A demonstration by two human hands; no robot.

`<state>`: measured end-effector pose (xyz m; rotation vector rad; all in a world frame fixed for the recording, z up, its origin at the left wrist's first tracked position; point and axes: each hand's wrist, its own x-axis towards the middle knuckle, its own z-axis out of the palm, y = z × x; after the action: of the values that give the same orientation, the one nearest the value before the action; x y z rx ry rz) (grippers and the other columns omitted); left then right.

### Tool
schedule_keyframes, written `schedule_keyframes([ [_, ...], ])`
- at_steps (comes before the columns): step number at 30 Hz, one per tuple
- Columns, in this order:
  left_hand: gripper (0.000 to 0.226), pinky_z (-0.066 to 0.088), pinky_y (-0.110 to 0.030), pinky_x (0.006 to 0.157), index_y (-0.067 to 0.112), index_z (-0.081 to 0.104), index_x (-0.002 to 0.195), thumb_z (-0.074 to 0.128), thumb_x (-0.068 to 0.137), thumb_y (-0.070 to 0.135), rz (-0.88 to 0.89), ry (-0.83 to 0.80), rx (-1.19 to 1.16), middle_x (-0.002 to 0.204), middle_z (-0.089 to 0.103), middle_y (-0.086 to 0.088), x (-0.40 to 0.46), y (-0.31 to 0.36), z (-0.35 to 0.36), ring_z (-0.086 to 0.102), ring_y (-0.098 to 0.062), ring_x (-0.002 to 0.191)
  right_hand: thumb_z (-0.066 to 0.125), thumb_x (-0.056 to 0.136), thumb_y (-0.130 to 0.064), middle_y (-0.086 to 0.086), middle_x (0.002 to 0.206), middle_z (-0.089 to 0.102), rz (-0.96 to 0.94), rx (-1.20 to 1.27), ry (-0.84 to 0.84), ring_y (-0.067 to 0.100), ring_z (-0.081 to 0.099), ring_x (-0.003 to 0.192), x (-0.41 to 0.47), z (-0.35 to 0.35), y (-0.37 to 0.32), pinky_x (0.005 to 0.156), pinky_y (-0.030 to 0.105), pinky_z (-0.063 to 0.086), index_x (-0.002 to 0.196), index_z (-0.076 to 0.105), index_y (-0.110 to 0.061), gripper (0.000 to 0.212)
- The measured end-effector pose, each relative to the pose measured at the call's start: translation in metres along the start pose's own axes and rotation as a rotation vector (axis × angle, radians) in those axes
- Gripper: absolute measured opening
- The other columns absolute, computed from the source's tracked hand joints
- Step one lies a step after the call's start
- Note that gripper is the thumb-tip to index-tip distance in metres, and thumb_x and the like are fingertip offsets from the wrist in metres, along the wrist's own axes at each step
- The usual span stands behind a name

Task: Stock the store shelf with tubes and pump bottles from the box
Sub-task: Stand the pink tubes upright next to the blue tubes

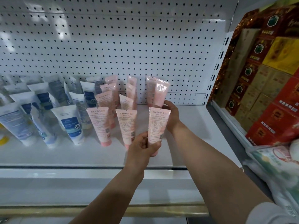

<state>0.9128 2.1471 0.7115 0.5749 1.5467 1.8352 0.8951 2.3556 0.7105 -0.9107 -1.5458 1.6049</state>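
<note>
Pink tubes: soft pink plastic SYRINX tubes (103, 101), caps down, standing in 3 rows front-to-back near shelf middle.
White/blue tubes: white plastic tubes w/ blue labels (71, 123), several rows toward shelf's left edge, leaning.
Shelf: white metal store shelf (191, 126), white pegboard back panel (129, 46) behind; right part of shelf bare.
L hand (142, 147): fingers curled round lower end of front pink tube (158, 126), gripping near cap; tube upright, close to shelf's front edge, front of right-most pink row.
R hand (171, 113): reaches behind that tube, fingers wrapped on base of wrapped pink tube (161, 94), which tilts slightly, just in front of another pink tube near back panel.
Right of shelf: stacked red/yellow/tan cartons (267, 86) on neighbouring unit; white plastic bag w/ green print (278, 164) at lower right.
Box: not in view.
</note>
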Motion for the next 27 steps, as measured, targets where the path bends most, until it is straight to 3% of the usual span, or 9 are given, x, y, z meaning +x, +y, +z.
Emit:
schedule_keyframes([
  [5,0.035,0.058,-0.032,0.082,0.024,0.065,0.109,0.071,0.084,0.0,0.021,-0.038,0.032,0.1,0.074,0.003,-0.007,0.001,-0.002,0.069,-0.013,0.094,0.082,0.072,-0.01,0.009,0.093,0.077,0.017,0.037,-0.052,0.032,0.074,0.082,0.004,0.003,0.0,0.086,0.057,0.058,0.106,0.072,-0.016,0.036],
  [12,0.036,0.058,-0.038,0.088,0.023,0.065,0.111,0.072,0.083,0.0,0.032,-0.052,0.066,0.102,0.074,0.002,-0.013,0.002,-0.004,0.068,-0.02,0.101,0.08,0.076,-0.006,0.011,0.091,0.077,0.006,0.04,-0.049,0.03,0.073,0.076,0.002,0.001,0.002,0.084,0.055,0.059,0.104,0.072,-0.016,0.03],
  [16,0.037,0.059,-0.037,0.082,0.021,0.065,0.112,0.073,0.083,0.0,0.026,-0.041,0.071,0.1,0.074,-0.001,-0.019,0.004,-0.002,0.068,-0.019,0.095,0.083,0.073,-0.014,0.007,0.093,0.078,-0.006,0.011,-0.057,0.029,0.074,0.083,0.0,-0.006,0.001,0.086,0.051,0.059,0.103,0.072,-0.021,0.033],
  [18,0.038,0.058,-0.032,0.074,0.017,0.064,0.116,0.072,0.083,0.0,0.002,-0.017,0.029,0.096,0.073,-0.004,-0.023,0.007,0.0,0.067,-0.016,0.087,0.083,0.068,-0.019,0.001,0.093,0.077,-0.014,-0.05,-0.031,0.024,0.074,0.088,-0.005,-0.008,-0.002,0.086,0.042,0.059,0.099,0.073,-0.027,0.033],
  [22,0.04,0.054,-0.027,0.068,0.015,0.062,0.12,0.074,0.083,0.004,0.0,0.012,-0.016,0.094,0.072,-0.005,-0.033,0.016,0.001,0.065,-0.015,0.083,0.082,0.074,-0.016,-0.006,0.088,0.075,-0.045,-0.134,0.017,0.005,0.069,0.068,-0.016,-0.011,-0.009,0.068,0.02,0.052,0.105,0.074,-0.02,0.033],
  [27,0.035,0.052,-0.02,0.064,0.013,0.066,0.117,0.074,0.083,0.005,0.064,-0.004,-0.032,0.095,0.074,-0.005,-0.04,0.041,0.0,0.067,-0.012,0.081,0.077,0.079,-0.013,-0.009,0.08,0.074,-0.068,-0.136,0.013,-0.003,0.067,0.059,-0.032,-0.013,-0.014,0.077,0.029,0.057,0.108,0.072,-0.018,0.03],
])
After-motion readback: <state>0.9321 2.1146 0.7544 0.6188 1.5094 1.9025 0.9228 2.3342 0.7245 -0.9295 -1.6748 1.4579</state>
